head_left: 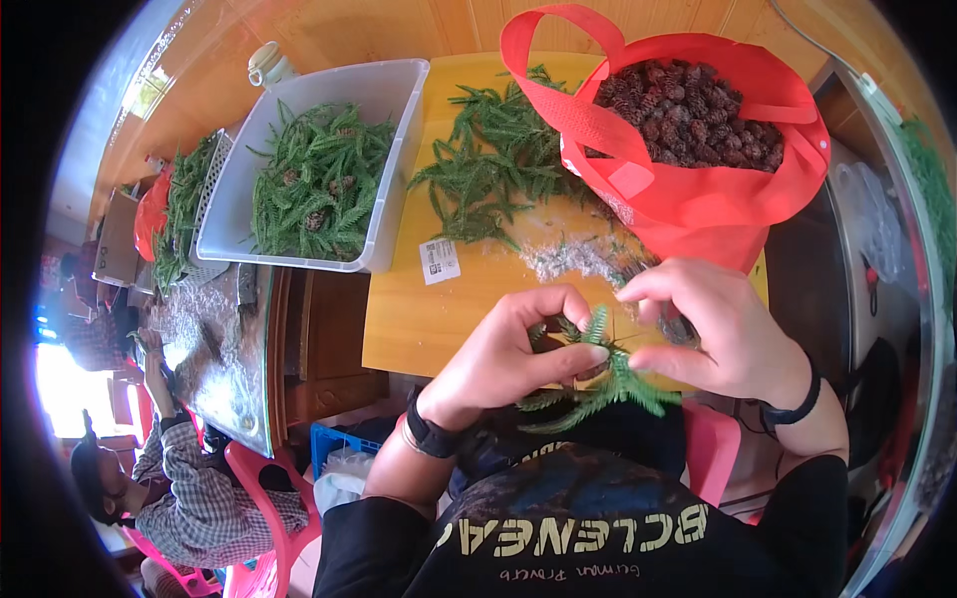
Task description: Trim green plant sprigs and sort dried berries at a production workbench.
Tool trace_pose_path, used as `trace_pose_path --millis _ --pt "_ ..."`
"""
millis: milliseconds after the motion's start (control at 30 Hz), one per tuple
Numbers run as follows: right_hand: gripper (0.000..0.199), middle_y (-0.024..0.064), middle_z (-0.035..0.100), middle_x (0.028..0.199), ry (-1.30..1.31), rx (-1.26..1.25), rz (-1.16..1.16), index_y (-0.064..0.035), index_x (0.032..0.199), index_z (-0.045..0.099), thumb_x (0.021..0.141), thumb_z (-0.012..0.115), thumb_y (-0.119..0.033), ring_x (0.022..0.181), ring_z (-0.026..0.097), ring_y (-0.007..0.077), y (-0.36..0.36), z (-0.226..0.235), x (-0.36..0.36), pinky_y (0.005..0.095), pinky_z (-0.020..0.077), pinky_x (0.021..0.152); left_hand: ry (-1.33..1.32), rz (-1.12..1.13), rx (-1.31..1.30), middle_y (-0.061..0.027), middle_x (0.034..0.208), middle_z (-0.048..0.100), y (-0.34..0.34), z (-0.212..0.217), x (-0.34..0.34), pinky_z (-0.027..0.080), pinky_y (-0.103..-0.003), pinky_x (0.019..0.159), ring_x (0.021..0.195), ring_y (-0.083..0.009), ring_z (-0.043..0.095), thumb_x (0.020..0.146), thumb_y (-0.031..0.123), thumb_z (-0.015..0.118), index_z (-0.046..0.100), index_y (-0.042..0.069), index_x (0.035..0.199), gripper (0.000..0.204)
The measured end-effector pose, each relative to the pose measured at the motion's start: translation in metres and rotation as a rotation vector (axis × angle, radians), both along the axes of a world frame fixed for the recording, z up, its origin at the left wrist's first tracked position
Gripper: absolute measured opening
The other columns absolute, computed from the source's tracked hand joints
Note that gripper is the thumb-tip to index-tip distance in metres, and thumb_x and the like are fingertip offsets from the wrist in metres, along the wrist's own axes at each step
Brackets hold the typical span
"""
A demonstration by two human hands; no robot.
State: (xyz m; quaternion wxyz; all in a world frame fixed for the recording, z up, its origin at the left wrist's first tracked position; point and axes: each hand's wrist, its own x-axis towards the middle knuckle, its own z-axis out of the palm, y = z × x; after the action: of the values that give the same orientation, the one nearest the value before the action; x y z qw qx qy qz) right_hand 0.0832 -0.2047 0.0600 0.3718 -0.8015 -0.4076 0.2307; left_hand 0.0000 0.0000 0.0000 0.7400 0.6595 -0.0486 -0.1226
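Above the near edge of the yellow table, my left hand pinches a green artificial pine sprig between thumb and fingers. Its needled branches fan out below and above the thumb. Something dark sits at its middle, partly hidden by my fingers. My right hand is beside the sprig, thumb and forefinger apart, the thumb close to the needles; whether it touches them I cannot tell. A thin greyish bundle lies under my right hand, mostly covered. White crumbs are scattered beyond my hands.
A red bag of brown pine cones stands far right. Loose green sprigs lie beside it. A clear plastic bin at left holds sprigs and cones. A white label lies near. Another person sits at a table on the left.
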Motion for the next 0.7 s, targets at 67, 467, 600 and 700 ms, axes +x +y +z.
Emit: trace_pose_path --millis 67,467,600,700 --pt "0.037 0.0074 0.059 0.093 -0.463 0.217 0.211 -0.0070 0.100 0.058 0.067 0.074 -0.010 0.088 0.058 0.0299 0.000 0.000 0.003 0.0382 0.0494 0.071 0.154 -0.037 -0.218 -0.0049 0.085 0.063 0.001 0.000 0.000 0.047 -0.019 0.058 0.067 -0.0084 0.059 0.079 0.005 0.067 0.056 0.003 0.090 0.016" --pt "0.018 0.0031 0.060 0.077 -0.728 0.118 0.162 -0.0079 0.074 0.058 0.065 0.073 -0.013 0.080 0.060 0.0235 0.008 -0.006 0.005 0.0354 0.0449 0.067 -0.146 0.028 0.061 -0.0031 0.081 0.062 -0.008 0.003 0.004 0.047 -0.020 0.059 0.070 -0.0083 0.059 0.078 0.001 0.067 0.058 0.003 0.086 0.011" --pt "0.022 0.0053 0.061 0.078 -0.498 -0.033 0.110 -0.0067 0.078 0.059 0.064 0.074 -0.013 0.077 0.059 0.0255 0.003 -0.004 0.005 0.0361 0.0449 0.067 -0.490 0.173 0.424 -0.0022 0.083 0.061 -0.013 0.007 0.003 0.047 -0.021 0.062 0.076 -0.0080 0.059 0.078 0.000 0.066 0.059 0.003 0.083 0.009" --pt "0.027 0.0070 0.062 0.082 -0.437 0.142 0.097 -0.0057 0.085 0.060 0.064 0.074 -0.014 0.079 0.060 0.0268 0.003 -0.003 0.005 0.0365 0.0451 0.068 -0.159 0.093 0.090 0.0005 0.077 0.057 -0.005 0.002 0.005 0.045 -0.020 0.056 0.069 -0.0042 0.057 0.079 0.005 0.068 0.055 0.003 0.085 0.014"
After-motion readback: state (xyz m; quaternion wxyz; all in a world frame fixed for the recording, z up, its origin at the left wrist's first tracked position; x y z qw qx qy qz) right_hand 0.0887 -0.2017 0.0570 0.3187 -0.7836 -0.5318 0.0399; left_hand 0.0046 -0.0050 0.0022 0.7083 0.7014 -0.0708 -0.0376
